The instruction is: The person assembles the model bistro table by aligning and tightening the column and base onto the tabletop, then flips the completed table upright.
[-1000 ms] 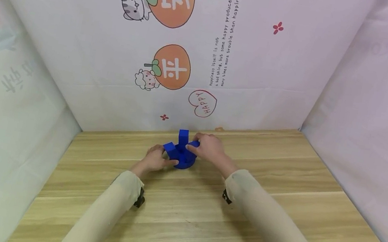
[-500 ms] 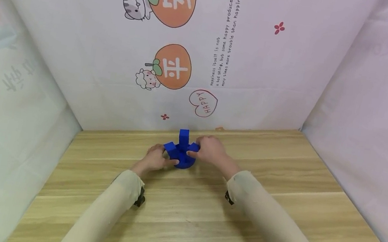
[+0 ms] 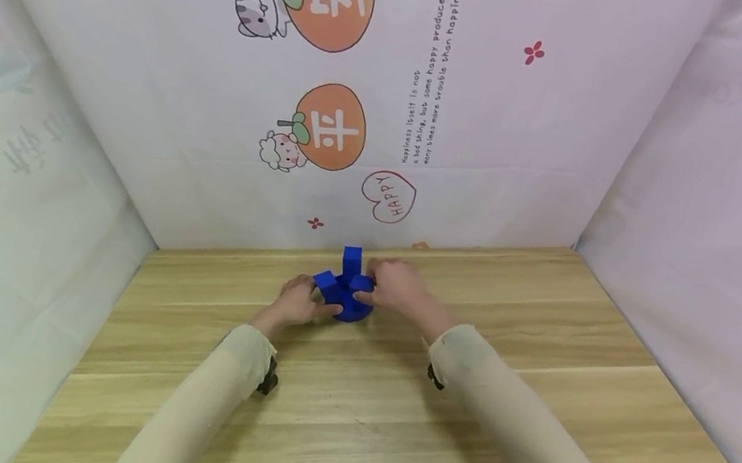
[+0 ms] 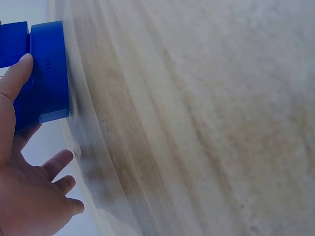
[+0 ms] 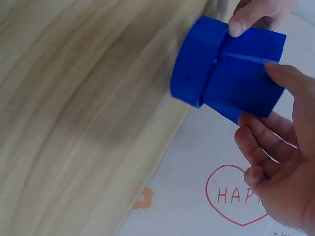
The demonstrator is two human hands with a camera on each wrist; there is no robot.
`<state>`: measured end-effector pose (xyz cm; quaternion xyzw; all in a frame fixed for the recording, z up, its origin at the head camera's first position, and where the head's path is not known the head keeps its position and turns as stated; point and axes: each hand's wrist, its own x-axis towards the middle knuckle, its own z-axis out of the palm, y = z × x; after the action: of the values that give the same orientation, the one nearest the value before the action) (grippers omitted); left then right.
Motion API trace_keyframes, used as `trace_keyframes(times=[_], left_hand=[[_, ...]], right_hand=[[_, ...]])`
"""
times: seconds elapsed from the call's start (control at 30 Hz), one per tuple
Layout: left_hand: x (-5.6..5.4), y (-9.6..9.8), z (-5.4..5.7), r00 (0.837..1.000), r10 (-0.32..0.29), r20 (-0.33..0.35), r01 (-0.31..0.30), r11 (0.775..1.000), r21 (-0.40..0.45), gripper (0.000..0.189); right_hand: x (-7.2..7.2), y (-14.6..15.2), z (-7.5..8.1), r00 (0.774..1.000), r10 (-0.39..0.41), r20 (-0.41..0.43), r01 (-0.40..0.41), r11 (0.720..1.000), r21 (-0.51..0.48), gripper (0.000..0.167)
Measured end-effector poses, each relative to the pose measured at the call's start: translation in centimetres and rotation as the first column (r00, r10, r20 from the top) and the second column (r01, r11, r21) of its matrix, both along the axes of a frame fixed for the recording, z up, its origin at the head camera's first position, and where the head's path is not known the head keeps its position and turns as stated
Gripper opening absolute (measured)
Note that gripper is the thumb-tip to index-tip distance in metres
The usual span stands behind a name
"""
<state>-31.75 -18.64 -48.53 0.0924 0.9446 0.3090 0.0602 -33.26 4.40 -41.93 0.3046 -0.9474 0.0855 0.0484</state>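
Note:
A round blue base (image 3: 353, 312) rests on the wooden table, close to the back wall, with blue blocks standing up from it. One block (image 3: 352, 262) rises at the back, and another block (image 3: 327, 284) leans out on the left. My left hand (image 3: 296, 305) grips the base's left side, thumb against it; the left wrist view shows the base's smooth rim (image 4: 51, 73) by that thumb. On the right, my right hand (image 3: 399, 285) pinches a third blue piece (image 5: 243, 86) between thumb and fingers, at the base. Its remaining fingers curl loosely below.
White printed cloth (image 3: 472, 134) forms the back wall just behind the blue parts, with more cloth at both sides. The wooden tabletop (image 3: 342, 427) extends toward me under both forearms. A black strap device (image 3: 268, 378) sits on the left wrist.
The right-hand piece has come down and a little left into the base, turning as the fingers shifted on it. My left hand has stayed in place on the base.

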Motion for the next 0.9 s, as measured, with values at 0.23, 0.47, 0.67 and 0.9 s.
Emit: trace_keyframes(times=[0.23, 0.47, 0.67, 0.9], left_hand=[[0.2, -0.1, 0.0, 1.000, -0.023, -0.003, 0.023, 1.000, 0.007, 0.072], [0.4, 0.1, 0.4, 1.000, 0.007, 0.002, -0.007, 1.000, 0.013, 0.075], [0.6, 0.2, 0.6, 0.999, 0.026, 0.042, -0.027, 0.999, 0.019, 0.081], [0.3, 0.1, 0.5, 0.999, 0.020, 0.028, -0.020, 1.000, 0.020, 0.077]], right_hand=[[-0.3, -0.2, 0.2, 0.987, 0.151, 0.048, -0.152, 0.988, 0.030, 0.056], [-0.6, -0.9, 0.7, 0.995, 0.044, 0.087, -0.046, 0.999, 0.026, 0.055], [-1.1, -1.4, 0.6, 0.994, 0.024, 0.104, -0.029, 0.999, 0.046, 0.048], [-1.5, -1.5, 0.5, 0.997, -0.025, 0.075, 0.023, 0.999, 0.031, 0.044]])
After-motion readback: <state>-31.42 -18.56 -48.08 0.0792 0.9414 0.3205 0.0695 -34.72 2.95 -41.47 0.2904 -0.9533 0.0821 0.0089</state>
